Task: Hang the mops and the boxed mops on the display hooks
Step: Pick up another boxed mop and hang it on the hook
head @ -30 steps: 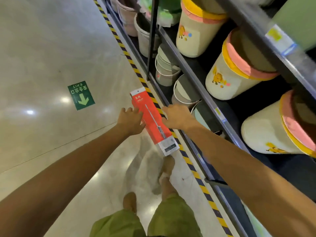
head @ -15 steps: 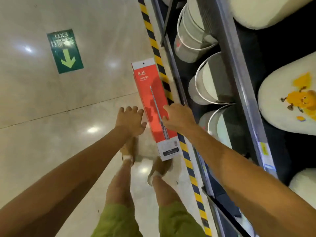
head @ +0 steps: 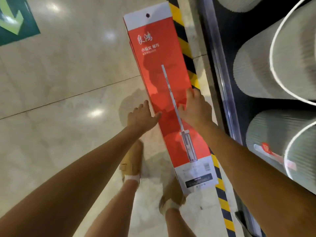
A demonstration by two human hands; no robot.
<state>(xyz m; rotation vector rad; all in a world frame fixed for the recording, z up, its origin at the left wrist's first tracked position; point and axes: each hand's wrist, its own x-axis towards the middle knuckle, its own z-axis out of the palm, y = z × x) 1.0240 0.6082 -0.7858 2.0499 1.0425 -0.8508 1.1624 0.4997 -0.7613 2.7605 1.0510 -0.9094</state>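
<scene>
A long red and white boxed mop (head: 164,65) fills the middle of the head view, lengthwise above the floor, its white end with a hang hole pointing away from me. My left hand (head: 142,115) grips its left edge near the middle. My right hand (head: 195,108) holds the right edge at about the same height, fingers over the front face. No display hooks are in view.
A yellow and black hazard stripe (head: 186,53) runs along the floor beside the shelf base (head: 220,74). Grey ribbed bins (head: 253,69) lie on the low shelf at right. A green exit arrow sign (head: 15,23) marks the floor at upper left. My feet stand below the box.
The view has tipped further down and closer to the box. The box now looks larger and sits nearer my body, still held in both hands.
</scene>
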